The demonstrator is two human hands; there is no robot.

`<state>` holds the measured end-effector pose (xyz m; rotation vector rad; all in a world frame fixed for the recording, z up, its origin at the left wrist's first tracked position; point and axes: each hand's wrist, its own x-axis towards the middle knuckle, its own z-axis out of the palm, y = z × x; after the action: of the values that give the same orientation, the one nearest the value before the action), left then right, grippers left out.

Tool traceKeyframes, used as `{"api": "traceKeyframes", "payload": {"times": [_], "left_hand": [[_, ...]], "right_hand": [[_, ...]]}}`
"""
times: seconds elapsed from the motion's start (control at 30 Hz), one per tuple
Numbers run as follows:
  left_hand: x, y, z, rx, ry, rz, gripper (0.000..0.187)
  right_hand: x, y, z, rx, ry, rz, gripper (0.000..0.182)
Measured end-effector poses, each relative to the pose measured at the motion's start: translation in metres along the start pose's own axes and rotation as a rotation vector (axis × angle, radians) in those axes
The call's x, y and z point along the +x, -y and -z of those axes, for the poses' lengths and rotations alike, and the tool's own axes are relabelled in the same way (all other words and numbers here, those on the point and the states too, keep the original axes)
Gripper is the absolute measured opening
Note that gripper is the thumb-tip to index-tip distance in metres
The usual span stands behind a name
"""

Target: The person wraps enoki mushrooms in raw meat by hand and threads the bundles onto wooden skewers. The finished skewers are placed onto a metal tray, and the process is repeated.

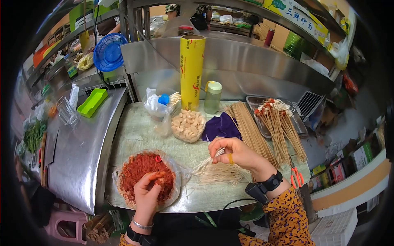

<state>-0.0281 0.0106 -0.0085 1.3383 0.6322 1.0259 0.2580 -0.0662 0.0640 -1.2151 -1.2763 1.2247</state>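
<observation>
Left hand (pixel 151 185) is down in the bowl of red seasoned meat (pixel 141 166), fingers curled in and pinching a bit of the mix at the near right side of the heap; the bowl, lined with clear plastic, sits at the near left of the steel worktable (pixel 135 131). Right hand (pixel 234 152) hovers over the middle of the table, fingers closed round a thin skewer (pixel 213 158) whose pale end pokes out to the left toward the meat (a yellow band shows on one finger); below it lies a loose pile of bare skewers (pixel 219 174). A long bundle of bamboo sticks (pixel 250 131) runs diagonally just beyond the wrist; a metal tray (pixel 256 102) at the far right carries loaded skewers (pixel 275 112). Behind the hands: a bowl of pale round pieces (pixel 188 125), possibly sliced rice cake, hard to tell from here; a purple cloth (pixel 221 127) beside it; a tall yellow roll of cling film (pixel 192 71) standing upright; red-handled scissors (pixel 296 178) at the table's near right edge.
</observation>
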Motion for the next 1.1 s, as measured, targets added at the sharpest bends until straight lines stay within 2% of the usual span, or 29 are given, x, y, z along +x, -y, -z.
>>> {"api": "traceKeyframes", "payload": {"times": [0.07,0.2,0.27,0.3,0.37,0.4,0.47,0.53,0.6,0.67,0.7,0.77,0.8,0.83,0.9,1.0,1.07,1.1], "left_hand": [[-0.001,0.002,0.002,-0.066,-0.035,0.055,0.028],[0.003,-0.009,-0.002,-0.093,-0.072,0.051,0.023],[0.010,-0.019,0.001,0.270,0.057,-0.106,0.025],[0.013,-0.024,0.000,0.274,0.047,-0.102,0.025],[0.018,-0.031,-0.009,0.344,0.161,-0.109,0.022],[0.020,-0.034,-0.014,0.350,0.150,-0.103,0.022],[0.022,-0.038,-0.026,0.242,0.363,-0.037,0.034],[0.023,-0.038,-0.036,0.243,0.459,0.002,0.036],[0.022,-0.032,-0.040,0.276,0.467,-0.037,0.032],[0.022,-0.035,-0.040,0.536,0.512,-0.147,0.027],[0.022,-0.035,-0.039,0.543,0.509,-0.149,0.027],[0.017,-0.035,-0.036,0.292,0.376,0.053,0.021],[0.016,-0.035,-0.035,0.165,0.308,0.149,0.019],[0.014,-0.032,-0.033,0.171,0.305,0.143,0.019],[0.012,-0.025,-0.031,-0.317,0.244,0.372,0.018],[0.011,-0.032,-0.029,-0.183,0.246,0.369,0.018],[0.012,-0.032,-0.027,0.036,0.218,0.315,0.016],[0.012,-0.019,-0.023,-0.049,0.225,0.275,0.016]], "right_hand": [[-0.001,0.003,-0.002,-0.137,-0.037,0.051,0.008],[0.000,0.006,-0.006,0.005,-0.054,-0.006,0.008],[-0.005,0.024,-0.013,-0.409,-0.071,0.036,0.006],[-0.005,0.028,-0.017,-0.405,-0.060,0.036,0.006],[-0.004,0.035,-0.024,-0.525,0.025,0.176,0.009],[-0.004,0.038,-0.029,-0.518,0.037,0.177,0.009],[-0.001,0.043,-0.039,-0.608,0.097,0.257,0.010],[0.001,0.044,-0.050,-0.574,0.125,0.255,0.010],[0.003,0.042,-0.058,-0.543,0.146,0.251,0.010],[0.005,0.037,-0.062,-0.507,0.107,0.291,0.011],[0.004,0.033,-0.063,-0.505,0.110,0.299,0.011],[0.001,0.024,-0.065,-0.420,-0.035,0.289,0.012],[0.001,0.017,-0.067,-0.419,-0.032,0.298,0.012],[0.001,0.009,-0.071,-0.420,-0.074,0.341,0.012],[0.000,0.000,-0.078,-0.427,-0.131,0.405,0.013],[0.000,-0.012,-0.087,-0.526,-0.188,0.507,0.014],[0.005,-0.018,-0.088,-0.579,-0.118,0.514,0.022],[0.009,-0.013,-0.096,-0.617,-0.201,0.562,0.024]]}}
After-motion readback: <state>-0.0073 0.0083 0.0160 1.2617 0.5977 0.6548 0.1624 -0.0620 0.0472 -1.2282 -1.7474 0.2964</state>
